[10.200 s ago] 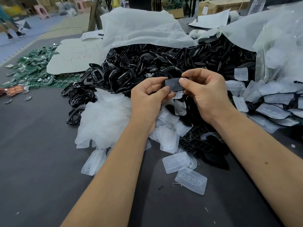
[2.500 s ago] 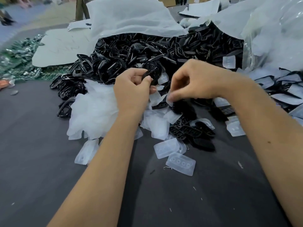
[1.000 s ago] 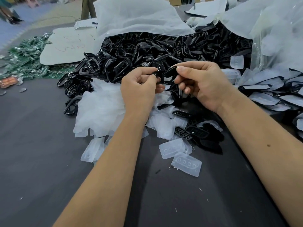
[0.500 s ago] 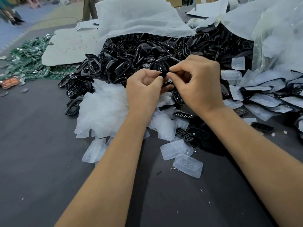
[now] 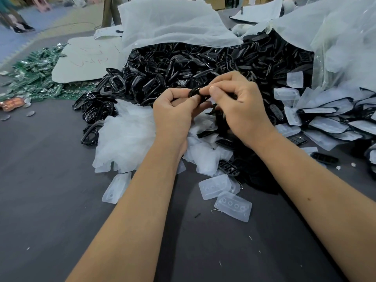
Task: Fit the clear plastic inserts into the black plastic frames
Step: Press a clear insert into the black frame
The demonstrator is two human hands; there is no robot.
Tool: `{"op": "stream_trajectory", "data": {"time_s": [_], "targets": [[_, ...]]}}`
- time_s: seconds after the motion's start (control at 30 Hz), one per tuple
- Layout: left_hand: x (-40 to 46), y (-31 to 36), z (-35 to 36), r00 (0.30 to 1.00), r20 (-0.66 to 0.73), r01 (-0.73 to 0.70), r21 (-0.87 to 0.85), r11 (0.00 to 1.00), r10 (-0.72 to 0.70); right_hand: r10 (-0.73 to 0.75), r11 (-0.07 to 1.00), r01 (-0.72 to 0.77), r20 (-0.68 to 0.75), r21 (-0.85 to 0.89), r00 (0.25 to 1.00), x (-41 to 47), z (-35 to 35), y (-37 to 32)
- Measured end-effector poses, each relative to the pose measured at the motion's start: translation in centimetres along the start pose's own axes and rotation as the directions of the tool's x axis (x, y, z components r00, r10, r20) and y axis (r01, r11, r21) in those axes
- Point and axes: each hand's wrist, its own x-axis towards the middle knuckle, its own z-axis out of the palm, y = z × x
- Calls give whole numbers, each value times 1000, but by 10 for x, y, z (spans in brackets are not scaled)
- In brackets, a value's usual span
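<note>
I see one small black frame (image 5: pixel 198 94) raised over the black frames pile (image 5: pixel 203 64), clear inserts (image 5: pixel 232 206) lying scattered below it.

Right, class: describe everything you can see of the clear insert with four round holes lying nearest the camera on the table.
The clear insert is a flat, roughly rectangular piece of cloudy, translucent plastic with rounded corners and a row of four round holes along its middle. It lies flat on the dark grey table, turned at a slant, just in front of a second similar insert; whether the two touch is unclear. A thin wire scrap sits at its left corner. Neither hand touches it.
</note>
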Motion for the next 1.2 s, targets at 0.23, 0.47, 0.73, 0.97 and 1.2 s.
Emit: {"op": "stream_trajectory", "data": {"time_s": [0.23, 0.47, 0.73, 0.97, 1.2], "targets": [[-1, 2, -3, 995, 96, 16, 98, 995, -25, 365, 797, -387, 141, 463, 920, 11, -16, 9], [-1, 1, -5, 986, 160, -60, 130, 990, 39, 311, 874, -320, 83, 366, 947, 10, -16, 15], [0, -4, -5, 975, 113, -220, 315, 923, 193, 166, 977, -168, 32, 133, 986, 8, -14, 11], [4, 0, -7, 962, 156, -264, 336, 904, 223, 130, 990, -131, 24, 53, 991, 10, -16, 5], [9, 3, -11, 946, 50, -318, 341, 885, 321, -13, 967, 70, 225, -246, 974, 9, -23, -7]]}}
